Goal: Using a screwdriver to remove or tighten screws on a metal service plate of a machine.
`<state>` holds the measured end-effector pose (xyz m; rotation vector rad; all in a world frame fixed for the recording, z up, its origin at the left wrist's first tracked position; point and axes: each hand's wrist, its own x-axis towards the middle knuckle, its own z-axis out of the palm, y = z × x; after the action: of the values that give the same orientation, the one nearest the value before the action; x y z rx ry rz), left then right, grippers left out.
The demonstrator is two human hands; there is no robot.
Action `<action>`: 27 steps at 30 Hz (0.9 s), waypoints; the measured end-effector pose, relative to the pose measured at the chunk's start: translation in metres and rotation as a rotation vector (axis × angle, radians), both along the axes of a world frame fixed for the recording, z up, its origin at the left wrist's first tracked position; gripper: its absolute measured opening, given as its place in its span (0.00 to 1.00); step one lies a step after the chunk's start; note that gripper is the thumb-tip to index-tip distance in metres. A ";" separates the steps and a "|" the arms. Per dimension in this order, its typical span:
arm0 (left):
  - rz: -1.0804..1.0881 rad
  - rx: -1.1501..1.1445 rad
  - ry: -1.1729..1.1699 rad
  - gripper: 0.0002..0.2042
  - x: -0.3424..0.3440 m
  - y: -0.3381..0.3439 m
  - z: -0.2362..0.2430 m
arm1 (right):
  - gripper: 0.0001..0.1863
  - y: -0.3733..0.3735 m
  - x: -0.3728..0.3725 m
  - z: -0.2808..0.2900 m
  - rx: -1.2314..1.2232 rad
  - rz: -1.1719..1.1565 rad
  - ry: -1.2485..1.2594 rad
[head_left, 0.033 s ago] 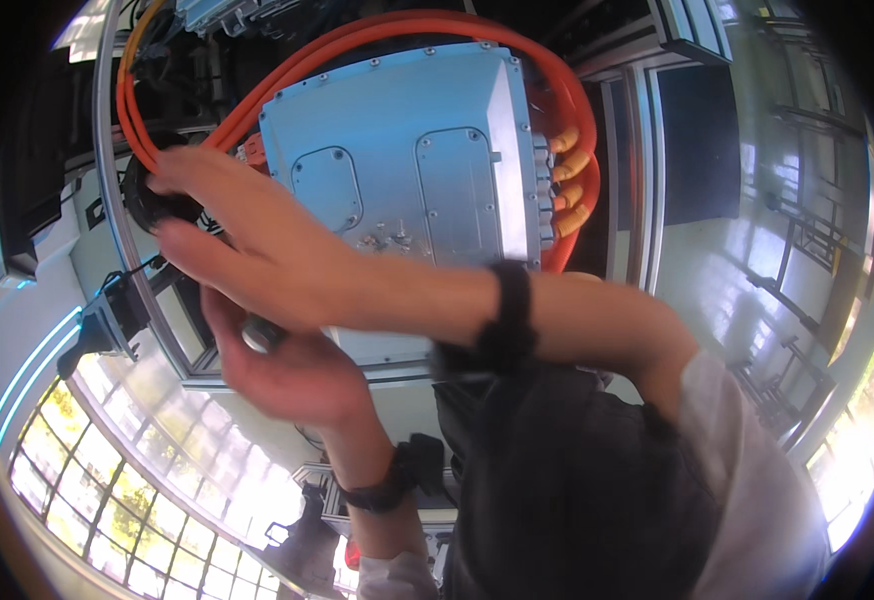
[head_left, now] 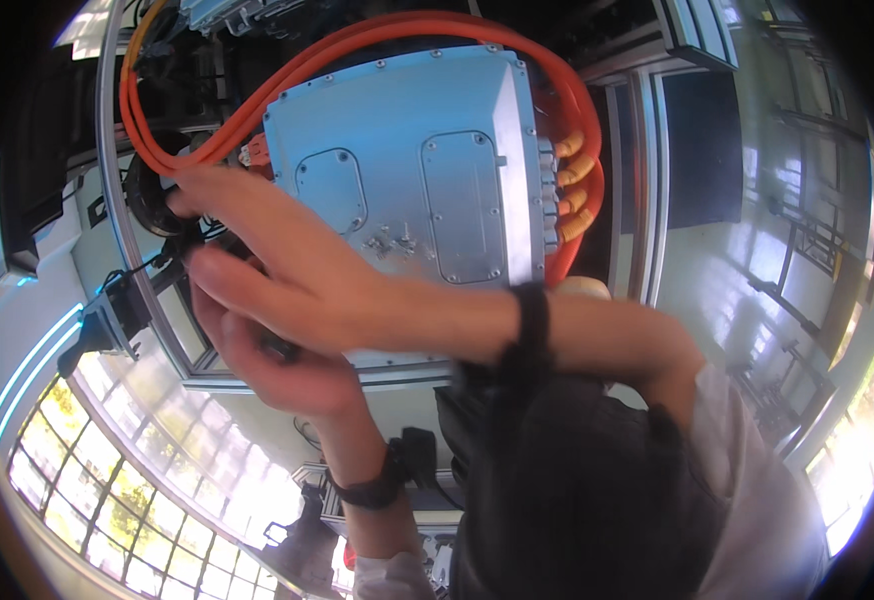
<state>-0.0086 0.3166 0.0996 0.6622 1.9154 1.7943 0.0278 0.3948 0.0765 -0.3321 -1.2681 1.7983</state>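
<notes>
A flat silver-blue metal housing (head_left: pixel 397 110) with bolted edges and two raised cover plates lies in front of me. Over its near left corner my right hand (head_left: pixel 267 235) reaches across from the right, thumb and fingers apart around dark parts. Its fingertips are blurred and partly hidden near a black round part (head_left: pixel 149 200), so I cannot tell if they grip. Below it, my left hand (head_left: pixel 282 375) is curled, palm up, around a dark object (head_left: pixel 279 347) that I cannot make out. Several small loose screws (head_left: pixel 389 242) lie on the housing.
Thick orange cables (head_left: pixel 417 24) loop around the back of the housing, with yellow-orange connectors (head_left: pixel 575 190) on its right side. An aluminium frame (head_left: pixel 109 120) borders the left. Black straps sit on both wrists. A dark panel (head_left: pixel 702 150) stands at the right.
My right hand has shifted slightly right and down, its thumb now nearer the left hand's fingers. My left hand has turned a little; the silver end in its palm no longer shows.
</notes>
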 end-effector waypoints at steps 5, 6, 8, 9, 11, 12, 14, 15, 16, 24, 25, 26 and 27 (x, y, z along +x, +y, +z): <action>-0.146 -0.131 0.388 0.31 -0.016 0.010 0.006 | 0.30 -0.038 0.011 -0.004 0.284 -0.111 -0.204; -0.142 -0.132 0.388 0.31 -0.011 0.009 0.006 | 0.30 -0.035 0.009 -0.004 0.285 -0.107 -0.203; -0.050 0.114 -0.214 0.28 0.011 0.004 0.007 | 0.31 -0.022 0.001 -0.006 0.322 -0.141 -0.292; -0.001 0.235 -0.510 0.27 0.015 -0.002 0.010 | 0.31 -0.017 -0.005 -0.005 0.320 -0.144 -0.289; -0.077 0.286 -0.609 0.27 0.007 -0.037 -0.004 | 0.29 -0.011 -0.016 -0.004 0.179 -0.140 -0.294; -0.152 0.342 -0.722 0.27 0.003 -0.042 -0.010 | 0.29 -0.012 -0.016 -0.006 0.180 -0.145 -0.303; -0.178 0.022 -0.368 0.30 -0.011 -0.034 -0.016 | 0.29 -0.020 -0.015 -0.012 0.173 -0.177 -0.319; -0.181 -0.293 0.017 0.33 -0.017 -0.028 -0.011 | 0.29 -0.026 -0.014 -0.004 0.175 -0.166 -0.310; -0.181 -0.344 0.312 0.34 -0.024 -0.017 -0.004 | 0.29 -0.033 -0.009 0.003 0.243 -0.121 -0.281; -0.158 0.074 -0.064 0.38 0.019 0.000 -0.013 | 0.35 0.011 -0.024 -0.001 0.187 -0.234 -0.382; -0.182 0.137 -0.082 0.39 0.026 0.000 -0.016 | 0.35 0.029 -0.022 0.004 0.192 -0.244 -0.381; -0.195 0.161 -0.060 0.39 0.022 0.000 -0.019 | 0.36 0.040 -0.021 0.003 0.195 -0.254 -0.342; -0.196 0.160 -0.060 0.39 0.016 0.001 -0.018 | 0.37 0.046 -0.019 0.003 0.200 -0.265 -0.305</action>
<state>0.0075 0.3177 0.0819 0.8111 1.6199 1.8327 0.0084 0.4405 0.0794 -0.6478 -1.5224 1.4197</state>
